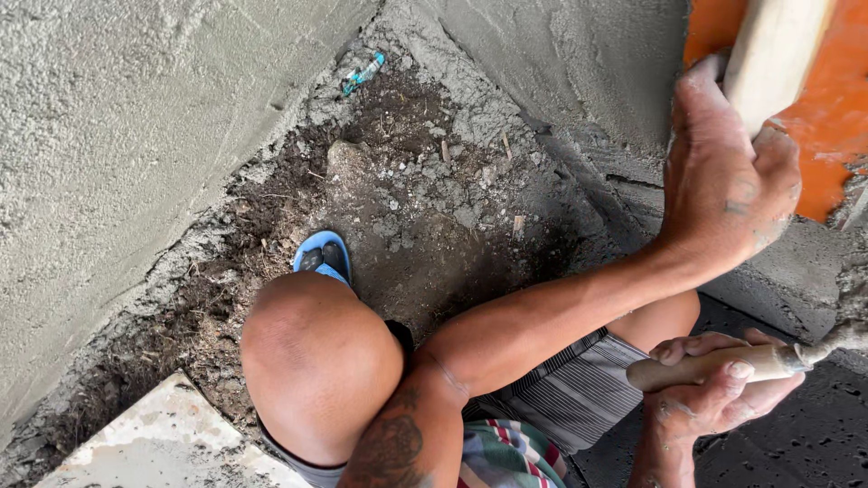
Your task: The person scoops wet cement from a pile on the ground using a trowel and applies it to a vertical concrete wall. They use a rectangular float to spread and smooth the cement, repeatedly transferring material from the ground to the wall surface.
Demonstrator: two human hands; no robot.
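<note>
Plaster walls close in from the left and far right, meeting in a corner beyond my bent knee (316,370). My left hand (728,185), arm crossing over from the near side, has its grip wrapped tight around the pale wooden handle (773,59) of an orange float (827,136), which lies against the right wall (597,63) up at the frame's top edge. My right hand (714,389), near and low on the right, has its grip curled shut around a trowel's wooden handle (710,366), blade end running off the right edge. Between the walls, rubble-strewn dirt floor (425,199) leaves a narrow wedge of room. A blue sandal (323,258) stands there; a white slab (163,443) lies near left.
</note>
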